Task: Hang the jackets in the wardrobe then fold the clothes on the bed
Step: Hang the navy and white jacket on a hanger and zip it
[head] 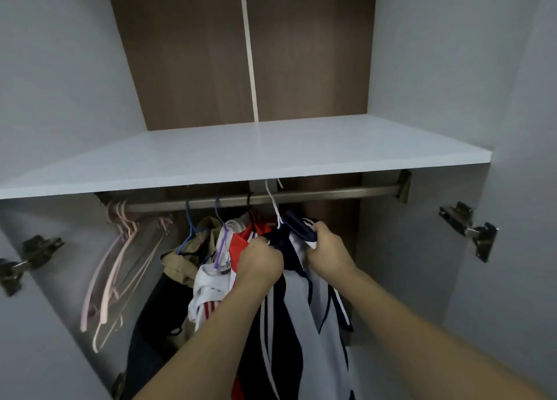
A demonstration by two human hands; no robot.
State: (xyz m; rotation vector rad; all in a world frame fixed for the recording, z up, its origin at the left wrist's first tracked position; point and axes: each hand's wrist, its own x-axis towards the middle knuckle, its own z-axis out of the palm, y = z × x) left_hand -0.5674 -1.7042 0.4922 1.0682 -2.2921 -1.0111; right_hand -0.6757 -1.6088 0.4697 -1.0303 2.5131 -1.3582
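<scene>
A navy and white jacket (pixel 301 303) hangs from a white hanger (pixel 273 206) hooked over the metal wardrobe rail (pixel 331 193). My left hand (pixel 260 264) grips the jacket's front near the collar. My right hand (pixel 327 249) holds the navy collar on the other side. Left of it on the rail hang a red jacket (pixel 239 242), a white garment (pixel 208 282) on a purple hanger and a khaki and dark jacket (pixel 177 261) on a blue hanger. The bed is out of sight.
Several bare pink hangers (pixel 120 264) hang at the rail's left end. A white shelf (pixel 241 158) spans the wardrobe just above the rail. Door hinges (pixel 470 230) stick out on both side walls. The rail's right part is bare.
</scene>
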